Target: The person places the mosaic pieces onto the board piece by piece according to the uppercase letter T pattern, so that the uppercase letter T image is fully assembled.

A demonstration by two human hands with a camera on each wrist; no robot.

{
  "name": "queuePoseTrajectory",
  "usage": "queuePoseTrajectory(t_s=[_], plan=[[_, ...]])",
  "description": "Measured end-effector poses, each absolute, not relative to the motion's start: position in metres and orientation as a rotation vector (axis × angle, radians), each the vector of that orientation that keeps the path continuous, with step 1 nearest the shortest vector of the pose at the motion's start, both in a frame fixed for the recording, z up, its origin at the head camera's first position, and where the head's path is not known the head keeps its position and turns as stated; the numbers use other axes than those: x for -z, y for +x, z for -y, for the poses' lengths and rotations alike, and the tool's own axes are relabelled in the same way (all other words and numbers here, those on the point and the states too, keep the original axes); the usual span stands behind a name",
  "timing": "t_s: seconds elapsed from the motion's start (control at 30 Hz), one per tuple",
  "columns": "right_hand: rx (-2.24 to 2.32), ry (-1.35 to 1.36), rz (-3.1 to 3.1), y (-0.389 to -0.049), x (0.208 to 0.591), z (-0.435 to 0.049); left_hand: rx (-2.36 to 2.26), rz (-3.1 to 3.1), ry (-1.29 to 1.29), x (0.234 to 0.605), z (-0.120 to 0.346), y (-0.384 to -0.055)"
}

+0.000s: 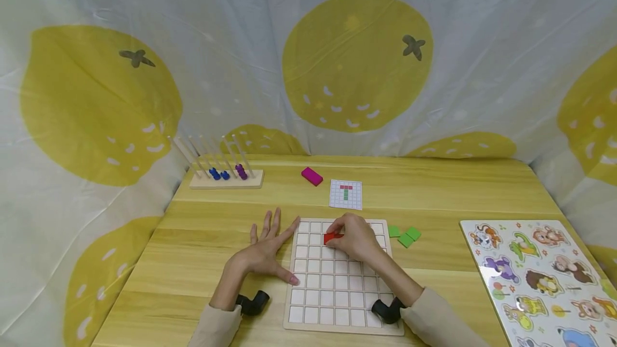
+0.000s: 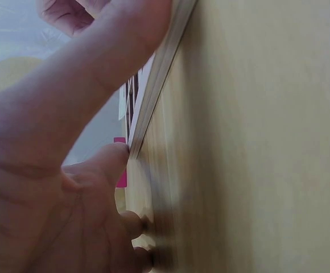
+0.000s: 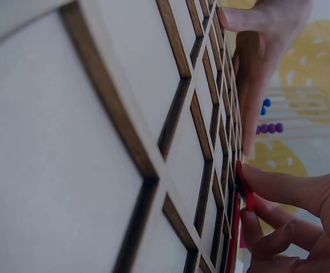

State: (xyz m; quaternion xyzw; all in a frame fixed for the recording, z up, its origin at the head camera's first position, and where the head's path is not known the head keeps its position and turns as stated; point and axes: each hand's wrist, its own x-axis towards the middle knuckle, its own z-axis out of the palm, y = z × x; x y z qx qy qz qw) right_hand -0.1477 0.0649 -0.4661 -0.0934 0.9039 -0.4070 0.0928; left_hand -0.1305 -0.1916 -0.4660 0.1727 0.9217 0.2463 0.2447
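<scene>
Where the red tile (image 1: 330, 239) is held: over the grid board (image 1: 326, 298), near its far edge.
Tile's lie: tilted against the board; long axis cannot be told, being partly finger-covered.
Right hand (image 1: 355, 235): tile pinched between thumb and fingers.
Left hand (image 1: 262, 253): fingers spread, board's left edge touched by thumb.
Peg rack (image 1: 226, 183): blue beads (image 1: 215, 174) and purple beads (image 1: 241, 172) carried, worktop's (image 1: 193, 261) far-left corner.
</scene>
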Motion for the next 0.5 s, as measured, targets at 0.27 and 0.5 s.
queuePoseTrajectory(t_s=[0.27,0.5], plan=[[1.223,-0.303,-2.684,-0.1489,0.4682,-0.0629,-0.669,-2.520,0.473,0.4669,0.1914,-0.1307],[1.239,-0.312,-2.673,-0.1506,0.4692,-0.0641,-0.662,-2.526,0.466,0.4688,0.1920,-0.1315]])
